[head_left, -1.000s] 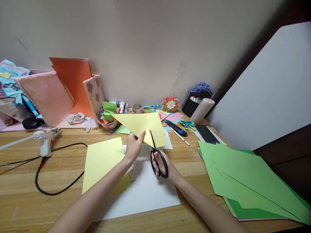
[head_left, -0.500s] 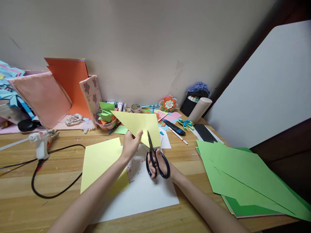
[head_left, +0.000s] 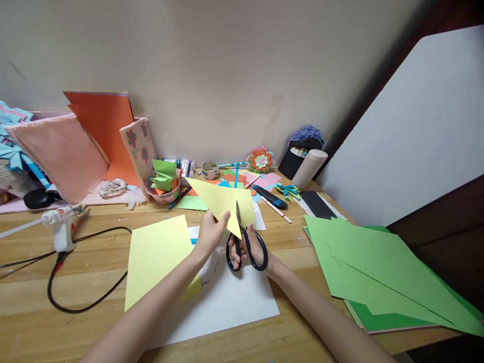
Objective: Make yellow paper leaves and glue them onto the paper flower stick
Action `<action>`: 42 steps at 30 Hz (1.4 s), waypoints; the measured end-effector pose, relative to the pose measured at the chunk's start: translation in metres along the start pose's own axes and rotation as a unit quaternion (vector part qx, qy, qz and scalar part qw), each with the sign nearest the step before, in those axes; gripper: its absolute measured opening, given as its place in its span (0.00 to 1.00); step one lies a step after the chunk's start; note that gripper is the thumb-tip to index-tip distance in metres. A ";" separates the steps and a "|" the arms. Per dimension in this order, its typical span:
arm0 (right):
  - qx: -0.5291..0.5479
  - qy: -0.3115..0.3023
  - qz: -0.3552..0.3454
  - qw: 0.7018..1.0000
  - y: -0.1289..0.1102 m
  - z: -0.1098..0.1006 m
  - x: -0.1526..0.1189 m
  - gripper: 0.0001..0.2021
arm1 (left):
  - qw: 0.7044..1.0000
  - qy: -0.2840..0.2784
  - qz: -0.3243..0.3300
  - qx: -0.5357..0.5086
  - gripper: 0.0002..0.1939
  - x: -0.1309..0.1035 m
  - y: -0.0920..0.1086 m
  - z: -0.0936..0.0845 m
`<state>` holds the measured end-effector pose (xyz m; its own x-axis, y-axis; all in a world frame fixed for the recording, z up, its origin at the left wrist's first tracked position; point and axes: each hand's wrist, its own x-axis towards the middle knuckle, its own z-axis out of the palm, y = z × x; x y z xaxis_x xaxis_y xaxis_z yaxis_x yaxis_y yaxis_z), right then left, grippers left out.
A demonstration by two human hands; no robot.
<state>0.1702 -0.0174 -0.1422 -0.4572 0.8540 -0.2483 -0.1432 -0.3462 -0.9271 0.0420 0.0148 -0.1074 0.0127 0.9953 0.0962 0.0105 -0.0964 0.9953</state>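
My left hand (head_left: 212,232) pinches a piece of yellow paper (head_left: 217,199) along its lower left edge, thumb on top. My right hand (head_left: 251,248) has its fingers through the black handles of a pair of scissors (head_left: 243,224). The blades point away from me and lie across the yellow paper, which they cut into from its near edge. Both hands are raised over a white sheet (head_left: 227,312) with small dark marks. Left of them, a larger yellow sheet (head_left: 155,257) lies partly on the white one, some of it hidden by my left forearm.
A white glue gun (head_left: 63,227) with a black cable stands at the left. Green sheets (head_left: 378,272) are stacked at the right edge. Behind my hands lie paper scraps, a cutter knife (head_left: 270,197), a dark phone (head_left: 317,205) and a paper flower (head_left: 260,159). A bowl (head_left: 165,194) holds folded paper.
The scissors have moved deeper into the yellow paper. The held paper has shifted right and down, and its right part now bends away from the rest. The view has moved slightly.
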 end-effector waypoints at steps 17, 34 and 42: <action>-0.118 0.075 -0.081 0.987 0.006 0.001 -0.007 0.30 | 0.999 0.030 0.009 0.016 0.16 -0.011 0.010 0.005; -0.165 0.104 -0.148 0.970 0.004 0.002 -0.012 0.27 | 1.000 0.022 0.009 0.004 0.16 -0.017 0.011 0.012; -0.171 0.104 -0.168 0.965 0.001 0.003 -0.010 0.31 | 0.999 0.013 0.005 -0.047 0.16 -0.020 0.013 0.014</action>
<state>0.1724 -0.0275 -0.1394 -0.2447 0.9675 0.0641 0.0609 0.0813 -0.9948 0.0559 -0.0064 -0.0969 -0.0133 0.9943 0.1055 -0.0828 -0.1063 0.9909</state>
